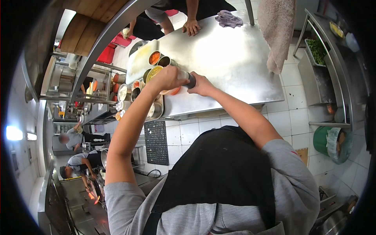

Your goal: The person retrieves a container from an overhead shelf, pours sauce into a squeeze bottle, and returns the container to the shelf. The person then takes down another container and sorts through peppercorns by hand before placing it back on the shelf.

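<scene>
Above the near left part of the steel table, both of my hands are closed around a clear container with a dark cylindrical end [190, 81], held tilted on its side. My left hand [168, 78] wraps its lighter, see-through part, and my right hand [201, 85] grips the dark end. What the container holds cannot be made out. Just left of my left hand stand metal tubs, one with shredded orange food [155, 58] and one with something yellow [154, 73]. An orange-red item [175, 91] shows below my hands, partly hidden.
Across the steel table [231, 74], another person's hand [191, 27] leans on the top near a crumpled purple-grey cloth [228, 19]. A beige towel [276, 31] hangs at right. A white cutting board [139, 58] lies at left. A green bin [322, 140] stands on the floor.
</scene>
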`<state>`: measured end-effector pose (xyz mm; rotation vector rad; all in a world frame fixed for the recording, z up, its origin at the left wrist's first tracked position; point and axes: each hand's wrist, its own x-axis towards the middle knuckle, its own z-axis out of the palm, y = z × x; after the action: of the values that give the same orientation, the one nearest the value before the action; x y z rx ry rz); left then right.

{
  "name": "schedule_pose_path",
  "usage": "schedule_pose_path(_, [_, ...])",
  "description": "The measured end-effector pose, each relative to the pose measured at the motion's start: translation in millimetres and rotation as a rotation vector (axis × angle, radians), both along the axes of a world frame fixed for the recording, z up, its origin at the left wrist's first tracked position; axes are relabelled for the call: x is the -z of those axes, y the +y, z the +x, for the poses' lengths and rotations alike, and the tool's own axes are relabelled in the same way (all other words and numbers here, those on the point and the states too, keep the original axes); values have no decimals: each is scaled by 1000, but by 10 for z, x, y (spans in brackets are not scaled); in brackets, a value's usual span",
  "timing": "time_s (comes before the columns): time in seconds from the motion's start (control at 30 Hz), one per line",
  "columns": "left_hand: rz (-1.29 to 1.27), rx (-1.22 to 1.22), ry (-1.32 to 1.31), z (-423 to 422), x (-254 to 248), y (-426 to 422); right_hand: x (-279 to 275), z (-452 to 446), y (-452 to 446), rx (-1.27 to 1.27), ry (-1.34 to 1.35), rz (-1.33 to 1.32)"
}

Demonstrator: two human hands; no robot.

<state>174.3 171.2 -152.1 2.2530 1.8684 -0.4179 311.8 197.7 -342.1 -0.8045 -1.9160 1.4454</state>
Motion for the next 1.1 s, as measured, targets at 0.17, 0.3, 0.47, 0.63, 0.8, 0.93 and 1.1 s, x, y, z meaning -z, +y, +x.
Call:
schedule_pose_path(0.17, [-241, -529, -35, 258, -126, 163, 37, 15, -41, 20, 96, 12])
schedule_pose_path(0.3, [-165, -221, 34, 195, -143, 113, 15, -3, -36, 14, 10, 16])
schedule_pose_path(0.47, [205, 468, 106, 76, 64, -179, -19, 8, -61, 49, 50, -7])
schedule_pose_path(0.63, [218, 123, 65, 118, -39, -245, -31, 13, -18, 17, 21, 24])
schedule_pose_path(0.8, [191, 167, 112, 48, 139, -206, 20, -12, -20, 32, 56, 36])
schedule_pose_path(0.93, [397, 294, 131, 56, 285, -220, 43, -36, -44, 41, 16, 24])
schedule_pose_path(1.1, [51, -127, 238, 368, 161, -102, 157, -40, -6, -63, 138, -100])
